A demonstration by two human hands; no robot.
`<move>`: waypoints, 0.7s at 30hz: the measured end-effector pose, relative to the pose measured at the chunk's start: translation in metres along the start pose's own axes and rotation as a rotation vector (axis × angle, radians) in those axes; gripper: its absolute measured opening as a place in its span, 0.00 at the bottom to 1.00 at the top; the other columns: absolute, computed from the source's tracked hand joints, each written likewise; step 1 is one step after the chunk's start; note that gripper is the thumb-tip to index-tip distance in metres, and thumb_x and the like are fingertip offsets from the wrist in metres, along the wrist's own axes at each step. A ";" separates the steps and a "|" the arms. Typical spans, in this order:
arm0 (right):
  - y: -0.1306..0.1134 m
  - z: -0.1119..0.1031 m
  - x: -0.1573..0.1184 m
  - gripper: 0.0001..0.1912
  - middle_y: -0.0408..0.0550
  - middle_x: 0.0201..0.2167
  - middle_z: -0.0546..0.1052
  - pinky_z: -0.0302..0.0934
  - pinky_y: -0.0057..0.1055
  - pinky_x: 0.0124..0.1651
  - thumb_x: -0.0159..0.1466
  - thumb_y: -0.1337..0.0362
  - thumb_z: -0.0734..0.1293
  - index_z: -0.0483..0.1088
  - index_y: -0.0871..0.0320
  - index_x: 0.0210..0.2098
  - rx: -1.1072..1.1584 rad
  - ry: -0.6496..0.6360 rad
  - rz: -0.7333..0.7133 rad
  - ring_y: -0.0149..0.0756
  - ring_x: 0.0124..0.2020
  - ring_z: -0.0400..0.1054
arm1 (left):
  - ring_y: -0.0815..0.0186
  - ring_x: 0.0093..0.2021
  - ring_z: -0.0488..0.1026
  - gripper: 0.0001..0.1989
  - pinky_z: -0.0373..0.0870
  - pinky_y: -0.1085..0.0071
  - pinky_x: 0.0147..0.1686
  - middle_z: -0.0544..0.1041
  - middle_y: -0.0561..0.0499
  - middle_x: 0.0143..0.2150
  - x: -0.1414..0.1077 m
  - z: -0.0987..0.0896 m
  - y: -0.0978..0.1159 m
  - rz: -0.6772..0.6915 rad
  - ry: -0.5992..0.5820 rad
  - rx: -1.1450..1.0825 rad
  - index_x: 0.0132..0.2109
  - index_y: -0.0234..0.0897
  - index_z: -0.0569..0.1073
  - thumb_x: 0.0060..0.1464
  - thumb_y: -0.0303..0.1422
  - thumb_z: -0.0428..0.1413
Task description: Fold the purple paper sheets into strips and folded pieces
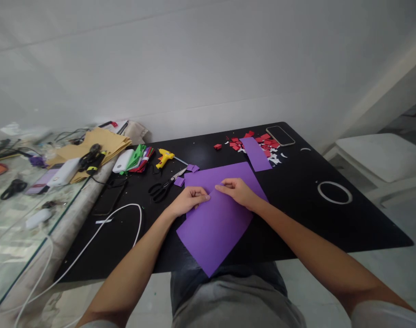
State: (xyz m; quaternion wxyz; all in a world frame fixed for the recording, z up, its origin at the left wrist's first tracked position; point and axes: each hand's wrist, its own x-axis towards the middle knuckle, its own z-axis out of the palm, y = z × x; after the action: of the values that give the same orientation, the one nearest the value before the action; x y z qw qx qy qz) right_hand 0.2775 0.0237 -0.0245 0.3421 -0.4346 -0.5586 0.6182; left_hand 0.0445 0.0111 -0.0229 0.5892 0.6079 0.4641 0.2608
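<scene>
A purple paper sheet (216, 228) is held at its far edge by both hands, with one corner pointing toward my lap. My left hand (191, 199) pinches it on the left, and my right hand (235, 189) pinches it just to the right. Beneath and beyond it, another purple sheet (242, 170) lies on the black table. Small purple pieces (179, 181) and black-handled scissors (162, 189) lie left of that sheet. A purple strip (257, 155) rests partly over red and white paper scraps (270, 145).
A yellow glue gun (164, 158), coloured packets (142, 158) and a dark phone (109, 198) are at the left. A white cable (102, 227) loops across the left side. A white ring (334, 192) and another phone (280, 135) lie at the right.
</scene>
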 end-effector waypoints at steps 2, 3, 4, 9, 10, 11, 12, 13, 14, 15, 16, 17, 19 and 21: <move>0.001 -0.001 0.001 0.24 0.39 0.23 0.70 0.54 0.33 0.33 0.56 0.42 0.76 0.72 0.56 0.27 -0.041 0.015 -0.014 0.31 0.26 0.60 | 0.76 0.18 0.54 0.23 0.46 0.76 0.19 0.62 0.60 0.18 0.000 0.001 -0.001 -0.007 0.003 0.009 0.32 0.35 0.77 0.50 0.52 0.68; 0.001 -0.003 0.002 0.24 0.39 0.22 0.69 0.52 0.33 0.32 0.56 0.42 0.76 0.72 0.56 0.27 -0.059 0.026 -0.020 0.31 0.25 0.59 | 0.76 0.18 0.53 0.23 0.45 0.76 0.19 0.62 0.61 0.18 0.000 0.001 -0.002 -0.014 0.003 0.008 0.32 0.34 0.77 0.50 0.53 0.68; 0.001 -0.006 0.003 0.24 0.39 0.22 0.68 0.52 0.33 0.32 0.56 0.42 0.76 0.72 0.56 0.26 -0.073 0.039 -0.023 0.31 0.25 0.58 | 0.76 0.18 0.52 0.24 0.45 0.76 0.19 0.62 0.61 0.18 0.000 0.000 -0.003 -0.022 0.001 0.002 0.33 0.34 0.77 0.50 0.53 0.68; -0.003 -0.027 0.010 0.24 0.40 0.22 0.70 0.55 0.33 0.32 0.54 0.42 0.77 0.71 0.56 0.25 -0.011 0.153 0.014 0.32 0.25 0.61 | 0.75 0.20 0.62 0.24 0.56 0.76 0.22 0.71 0.56 0.23 0.002 -0.008 -0.006 -0.034 0.010 -0.092 0.32 0.33 0.77 0.48 0.52 0.69; -0.004 -0.032 0.011 0.23 0.41 0.23 0.72 0.56 0.34 0.33 0.53 0.43 0.78 0.72 0.56 0.26 0.018 0.175 0.027 0.33 0.26 0.62 | 0.75 0.21 0.63 0.24 0.57 0.76 0.22 0.72 0.55 0.23 0.002 -0.011 -0.007 -0.029 0.025 -0.107 0.32 0.33 0.77 0.48 0.51 0.70; -0.005 -0.036 0.012 0.23 0.41 0.24 0.72 0.57 0.34 0.33 0.52 0.43 0.78 0.73 0.56 0.26 0.033 0.205 0.032 0.33 0.26 0.63 | 0.74 0.20 0.63 0.23 0.57 0.76 0.22 0.72 0.55 0.22 0.003 -0.014 -0.008 -0.024 0.041 -0.117 0.31 0.33 0.76 0.48 0.51 0.70; -0.007 -0.039 0.013 0.23 0.41 0.24 0.72 0.57 0.34 0.33 0.52 0.44 0.78 0.73 0.56 0.25 0.040 0.233 0.031 0.33 0.26 0.63 | 0.74 0.19 0.64 0.23 0.57 0.76 0.21 0.72 0.55 0.22 0.003 -0.018 -0.009 -0.021 0.054 -0.125 0.31 0.34 0.76 0.48 0.50 0.70; -0.007 -0.042 0.013 0.23 0.41 0.23 0.72 0.56 0.34 0.33 0.52 0.44 0.79 0.72 0.56 0.25 0.038 0.265 0.027 0.33 0.26 0.62 | 0.73 0.18 0.65 0.22 0.58 0.75 0.20 0.72 0.55 0.21 0.003 -0.021 -0.010 -0.020 0.066 -0.133 0.31 0.34 0.76 0.48 0.50 0.70; -0.007 -0.044 0.014 0.23 0.41 0.23 0.71 0.56 0.34 0.33 0.52 0.44 0.79 0.72 0.56 0.24 0.030 0.294 0.019 0.32 0.26 0.62 | 0.72 0.17 0.66 0.22 0.59 0.74 0.19 0.72 0.55 0.20 0.004 -0.024 -0.011 -0.018 0.078 -0.143 0.30 0.35 0.75 0.49 0.50 0.69; -0.007 -0.045 0.014 0.23 0.40 0.23 0.70 0.55 0.33 0.33 0.52 0.44 0.78 0.71 0.56 0.23 0.023 0.316 0.012 0.32 0.26 0.61 | 0.71 0.16 0.66 0.22 0.61 0.73 0.19 0.72 0.55 0.20 0.004 -0.026 -0.011 -0.012 0.097 -0.157 0.30 0.35 0.75 0.48 0.50 0.69; -0.006 -0.045 0.015 0.23 0.41 0.23 0.70 0.55 0.34 0.33 0.52 0.44 0.78 0.72 0.56 0.23 0.022 0.328 0.006 0.33 0.27 0.62 | 0.70 0.16 0.66 0.22 0.61 0.73 0.18 0.72 0.56 0.20 0.004 -0.028 -0.011 -0.003 0.122 -0.176 0.30 0.35 0.74 0.48 0.50 0.69; -0.005 -0.046 0.016 0.23 0.41 0.23 0.71 0.56 0.34 0.34 0.52 0.43 0.78 0.72 0.56 0.24 0.025 0.330 0.003 0.33 0.27 0.62 | 0.70 0.15 0.66 0.22 0.61 0.73 0.18 0.72 0.56 0.19 0.004 -0.029 -0.011 0.012 0.157 -0.202 0.30 0.36 0.74 0.48 0.49 0.70; -0.003 -0.045 0.017 0.23 0.43 0.25 0.74 0.58 0.35 0.35 0.52 0.43 0.78 0.74 0.56 0.25 0.053 0.300 0.005 0.35 0.29 0.65 | 0.72 0.16 0.64 0.21 0.58 0.74 0.19 0.70 0.57 0.19 0.004 -0.029 -0.008 0.046 0.243 -0.262 0.29 0.35 0.73 0.46 0.47 0.71; -0.001 -0.045 0.018 0.22 0.44 0.27 0.75 0.60 0.35 0.36 0.52 0.44 0.79 0.75 0.56 0.28 0.091 0.259 0.022 0.35 0.30 0.66 | 0.74 0.18 0.62 0.19 0.56 0.76 0.20 0.68 0.57 0.20 0.004 -0.028 -0.005 0.067 0.312 -0.323 0.28 0.35 0.73 0.45 0.43 0.71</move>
State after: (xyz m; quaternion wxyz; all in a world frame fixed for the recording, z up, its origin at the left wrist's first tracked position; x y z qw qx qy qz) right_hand 0.3114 0.0579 -0.0260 0.4240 -0.5007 -0.4763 0.5854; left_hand 0.0205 0.0272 -0.0235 0.5910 0.4729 0.4813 0.4420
